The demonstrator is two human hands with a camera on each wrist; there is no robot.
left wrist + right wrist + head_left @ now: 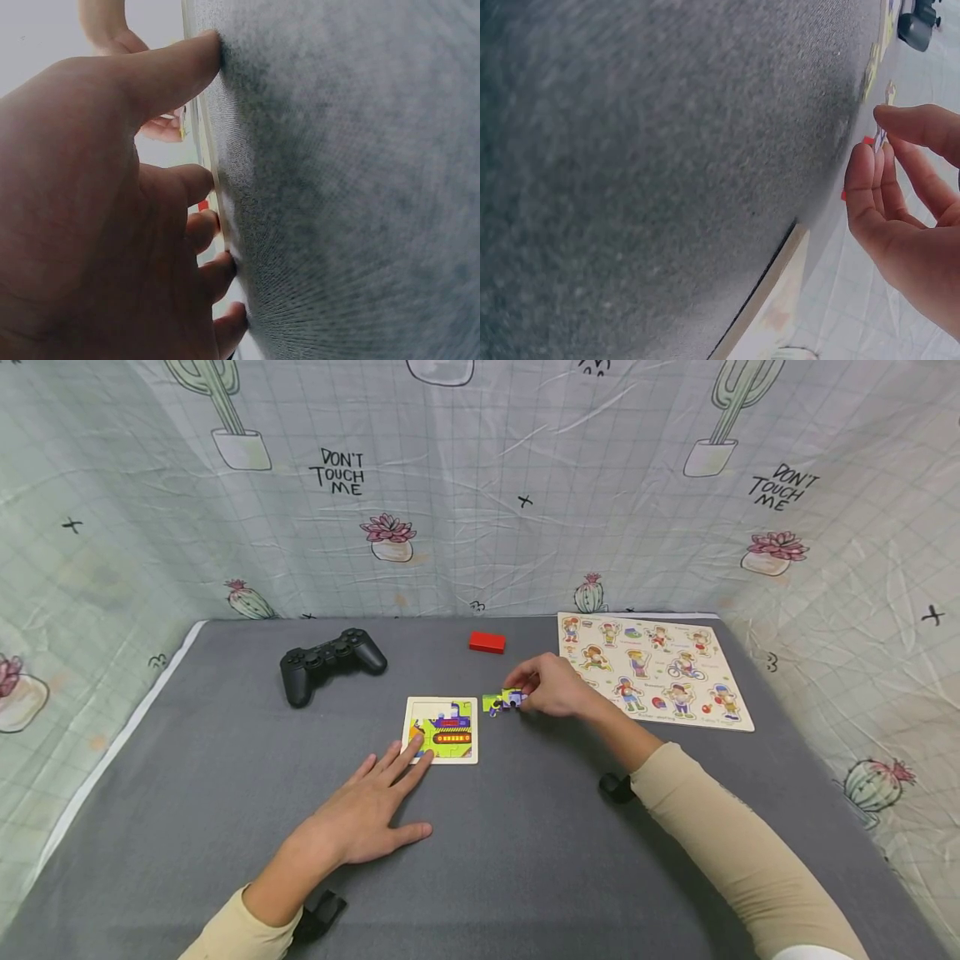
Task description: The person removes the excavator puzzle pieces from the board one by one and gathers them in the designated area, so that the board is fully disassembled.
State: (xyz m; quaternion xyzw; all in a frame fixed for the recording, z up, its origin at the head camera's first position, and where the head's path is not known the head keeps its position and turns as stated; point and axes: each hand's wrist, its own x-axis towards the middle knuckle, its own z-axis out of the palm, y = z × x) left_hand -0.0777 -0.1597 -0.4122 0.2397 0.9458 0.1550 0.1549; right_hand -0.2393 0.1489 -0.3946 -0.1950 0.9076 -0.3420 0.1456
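A small square jigsaw puzzle [455, 749] in a pale wooden frame lies at the middle of the table, showing a purple and orange tracked vehicle on green; its upper left part is bare wood. My left hand [367, 814] is spread flat, fingertips resting on the puzzle's lower left side and thumb on the cloth. To the right of the frame, my right hand [557, 685] pinches a purple and green puzzle piece [513, 697] between thumb and fingers. In the right wrist view this piece [880, 139] is raised off the table. Another green piece [491, 703] is beside it.
A black game controller [330, 662] is at the back left. Behind the puzzle is a red block [487, 642]. A large wooden picture board [611, 668] occupies the back right, close to my right wrist. Patterned fabric walls [480, 485] surround the grey table [510, 860].
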